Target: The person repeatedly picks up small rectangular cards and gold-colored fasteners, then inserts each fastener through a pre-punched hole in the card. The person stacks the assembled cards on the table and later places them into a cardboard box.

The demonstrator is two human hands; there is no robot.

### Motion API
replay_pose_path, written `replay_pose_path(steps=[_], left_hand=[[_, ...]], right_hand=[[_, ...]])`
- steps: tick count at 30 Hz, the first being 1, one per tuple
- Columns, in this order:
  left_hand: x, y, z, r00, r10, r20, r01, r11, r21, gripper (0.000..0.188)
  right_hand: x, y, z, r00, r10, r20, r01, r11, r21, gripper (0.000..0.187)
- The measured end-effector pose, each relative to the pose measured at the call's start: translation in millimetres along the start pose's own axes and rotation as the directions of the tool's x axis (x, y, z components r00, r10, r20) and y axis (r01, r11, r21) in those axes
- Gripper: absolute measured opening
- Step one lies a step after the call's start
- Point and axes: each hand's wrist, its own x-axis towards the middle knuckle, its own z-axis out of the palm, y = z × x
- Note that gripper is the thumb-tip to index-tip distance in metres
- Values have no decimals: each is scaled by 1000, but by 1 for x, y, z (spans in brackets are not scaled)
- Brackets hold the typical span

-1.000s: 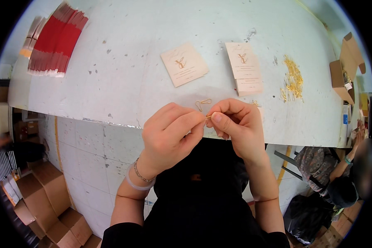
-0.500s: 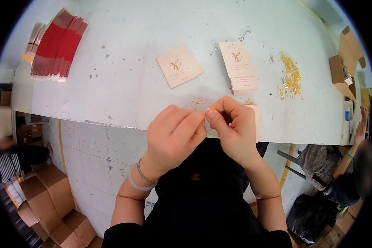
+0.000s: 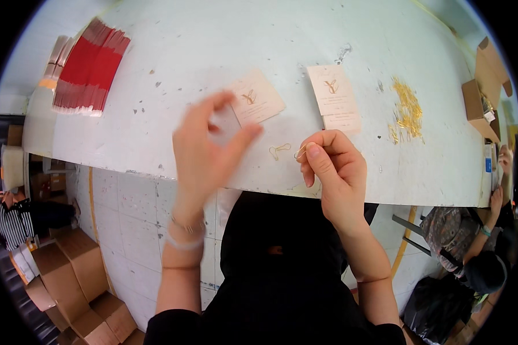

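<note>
My right hand [image 3: 336, 167] pinches a small gold bulb-shaped safety pin [image 3: 300, 152] between thumb and forefinger, just above the table's near edge. Left of it, loose gold safety pins [image 3: 280, 150] lie on the white tabletop. My left hand [image 3: 204, 146], smeared by motion, has thumb and fingers apart with nothing visible in them. Its fingertips reach over the left edge of a cream card stack [image 3: 263, 106] with gold print. Another overlapping stack of cream cards [image 3: 335, 95] lies beyond my right hand. Farther right is a loose heap of gold safety pins [image 3: 407, 109].
Red packets with clear ends [image 3: 92, 66] are piled at the table's far left. An open cardboard box [image 3: 476, 109] stands at the right edge. Cartons [image 3: 69, 276] fill the lower left floor. One person [image 3: 23, 218] is at the left, another [image 3: 483, 253] at the right.
My hands have parted. The left hand has opened and moved left and away from me, toward the left card stack. My right hand still pinches a pin and has shifted slightly right.
</note>
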Motion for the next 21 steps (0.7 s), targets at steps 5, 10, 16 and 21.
replay_pose_path(steps=[5,10,16,21], left_hand=[[50,-46,-7,966,59,251,-145,928,343,62],[62,-49,-10,961,-41,274,-14,981,193,49],[20,-2,-2,999,-34,41,46,932,-360,27],[-18,35,7,931,349,-108,-357,932,-67,22]], right_hand=[[-8,-7,8,1000,-4,0,4,1000,-1,7],[-9,0,3,999,-19,47,17,999,30,6],[-5,-12,7,986,-161,-34,155,980,-127,5],[5,-13,12,886,-459,-69,385,810,-443,6]])
